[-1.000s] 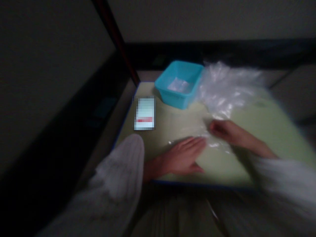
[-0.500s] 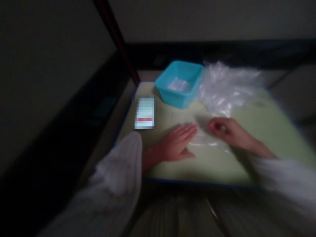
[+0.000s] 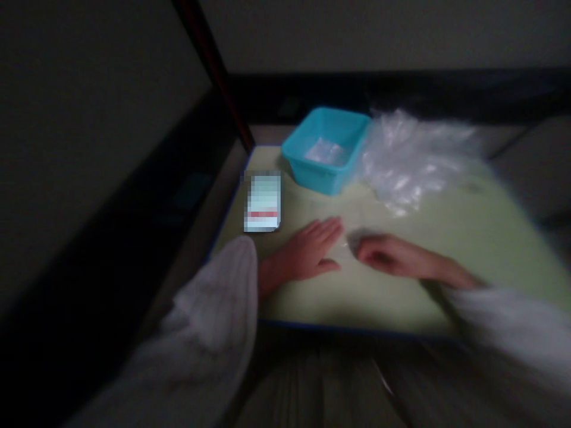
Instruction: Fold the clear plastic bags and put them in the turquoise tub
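Observation:
On the pale yellow-green table, my left hand lies flat, palm down, fingers stretched toward the right and thumb apart. Its fingertips touch a thin piece of clear plastic, which shows only as a faint glint between the hands. Just to the right, my right hand is closed, its fingers curled down at the plastic's right side. The fingers hide the part they pinch. Whether the plastic is a bag or a plain sheet is hard to tell in the dim, blurred picture.
A turquoise basket with clear plastic pieces inside stands at the back. Right of it spreads a heap of clear plastic bags. A phone with a lit, pixelated screen lies at the left. The table has a blue edge.
My right hand has moved left and a little nearer to me, closer to my left hand. The plastic that glinted under it shows much less. My left hand has shifted slightly left.

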Tool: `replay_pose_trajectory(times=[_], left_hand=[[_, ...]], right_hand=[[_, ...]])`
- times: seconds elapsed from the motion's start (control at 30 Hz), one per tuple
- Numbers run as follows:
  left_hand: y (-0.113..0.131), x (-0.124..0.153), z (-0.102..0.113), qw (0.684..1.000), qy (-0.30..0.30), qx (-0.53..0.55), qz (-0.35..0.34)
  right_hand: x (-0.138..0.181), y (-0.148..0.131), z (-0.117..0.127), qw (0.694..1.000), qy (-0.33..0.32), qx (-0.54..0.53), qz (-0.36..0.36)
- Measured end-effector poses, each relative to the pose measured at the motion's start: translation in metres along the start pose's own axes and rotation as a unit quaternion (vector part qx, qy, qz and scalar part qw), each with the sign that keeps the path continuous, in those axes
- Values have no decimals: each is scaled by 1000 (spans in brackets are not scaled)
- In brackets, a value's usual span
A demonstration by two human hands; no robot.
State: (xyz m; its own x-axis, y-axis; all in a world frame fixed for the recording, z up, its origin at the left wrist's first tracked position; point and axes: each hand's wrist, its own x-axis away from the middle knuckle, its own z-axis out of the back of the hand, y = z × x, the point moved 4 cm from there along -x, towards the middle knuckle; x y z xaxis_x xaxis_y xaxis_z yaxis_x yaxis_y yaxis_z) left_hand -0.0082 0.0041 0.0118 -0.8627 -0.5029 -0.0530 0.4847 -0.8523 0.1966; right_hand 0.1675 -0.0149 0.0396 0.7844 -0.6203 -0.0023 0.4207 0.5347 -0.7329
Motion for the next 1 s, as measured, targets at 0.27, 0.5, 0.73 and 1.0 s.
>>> replay_pose_trajectory(times=[0.27,0.5,0.73,1.0], left_hand=[[-7,1,7,999,22,23,12],[21,-7,10,988,18,55,-146],[30,-15,-5,983,-13,59,-175],[55,-7,-7,988,-20,69,-136]], right_hand=[[6,-3,13,998,60,19,-16],[26,26,54,947,278,28,-158],[24,25,54,948,268,29,-169],[29,27,59,947,257,60,-182]])
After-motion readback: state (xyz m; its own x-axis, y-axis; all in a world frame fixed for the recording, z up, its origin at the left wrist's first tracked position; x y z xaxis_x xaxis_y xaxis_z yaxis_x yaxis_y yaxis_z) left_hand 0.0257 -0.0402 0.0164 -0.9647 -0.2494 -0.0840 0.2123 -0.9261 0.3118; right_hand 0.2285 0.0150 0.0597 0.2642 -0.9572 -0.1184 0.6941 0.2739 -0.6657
